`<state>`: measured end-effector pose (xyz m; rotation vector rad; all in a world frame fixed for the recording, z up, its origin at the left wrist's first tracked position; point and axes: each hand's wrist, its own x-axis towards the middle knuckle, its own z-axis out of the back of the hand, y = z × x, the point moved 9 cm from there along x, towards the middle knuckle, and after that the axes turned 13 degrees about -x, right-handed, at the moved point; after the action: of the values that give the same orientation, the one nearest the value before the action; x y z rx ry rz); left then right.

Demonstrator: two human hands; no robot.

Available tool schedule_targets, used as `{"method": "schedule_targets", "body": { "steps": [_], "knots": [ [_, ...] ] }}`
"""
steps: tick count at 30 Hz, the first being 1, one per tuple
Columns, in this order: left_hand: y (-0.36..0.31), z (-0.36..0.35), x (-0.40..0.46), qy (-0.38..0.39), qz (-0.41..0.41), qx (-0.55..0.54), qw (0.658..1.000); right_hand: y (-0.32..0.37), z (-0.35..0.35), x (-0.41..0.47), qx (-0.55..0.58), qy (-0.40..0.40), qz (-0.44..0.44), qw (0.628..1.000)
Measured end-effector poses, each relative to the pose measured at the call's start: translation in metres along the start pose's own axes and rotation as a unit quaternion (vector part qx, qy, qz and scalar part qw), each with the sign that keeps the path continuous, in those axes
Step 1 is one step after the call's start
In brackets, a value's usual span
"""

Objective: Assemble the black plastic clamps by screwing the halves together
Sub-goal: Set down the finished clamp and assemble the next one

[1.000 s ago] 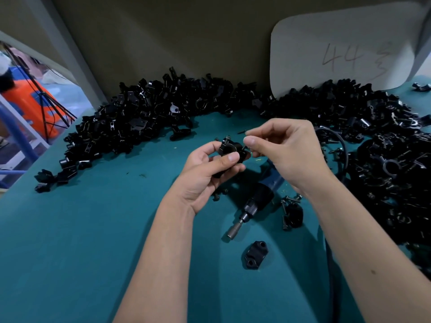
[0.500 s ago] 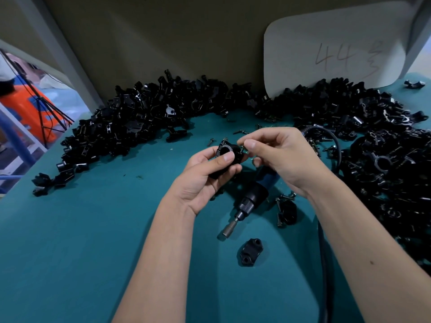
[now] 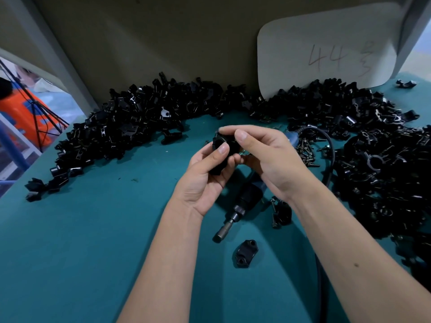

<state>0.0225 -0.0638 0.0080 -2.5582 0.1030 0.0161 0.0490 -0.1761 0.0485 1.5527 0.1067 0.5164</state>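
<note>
Near on the teal worktop (image 3: 93,252) a loose clamp half (image 3: 245,252) and the driver (image 3: 242,206) lie untouched, while above them the left hand (image 3: 205,180) grips the clamp (image 3: 224,148) and the right hand (image 3: 268,157), pinching at its edge a moment ago, has closed over its top, probably seating a screw.

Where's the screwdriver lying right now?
The screwdriver lies on the green table, below both hands, tip pointing toward a loose clamp half.
</note>
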Motion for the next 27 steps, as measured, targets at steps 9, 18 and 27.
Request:
{"method": "schedule_targets", "body": {
  "steps": [9, 18, 27],
  "knots": [
    [-0.014, -0.005, -0.002, 0.025, -0.059, 0.092, 0.994, -0.003, 0.001, -0.004, 0.042, -0.109, -0.089, 0.989],
    [-0.022, -0.010, -0.004, 0.012, -0.143, 0.162, 0.976, -0.003, 0.005, -0.005, 0.024, -0.143, -0.122, 0.982],
    [-0.019, 0.009, 0.003, -0.073, -0.088, 0.042, 0.993, -0.003, 0.067, -0.018, -0.624, -0.225, -0.208, 0.719]
  ]
}}
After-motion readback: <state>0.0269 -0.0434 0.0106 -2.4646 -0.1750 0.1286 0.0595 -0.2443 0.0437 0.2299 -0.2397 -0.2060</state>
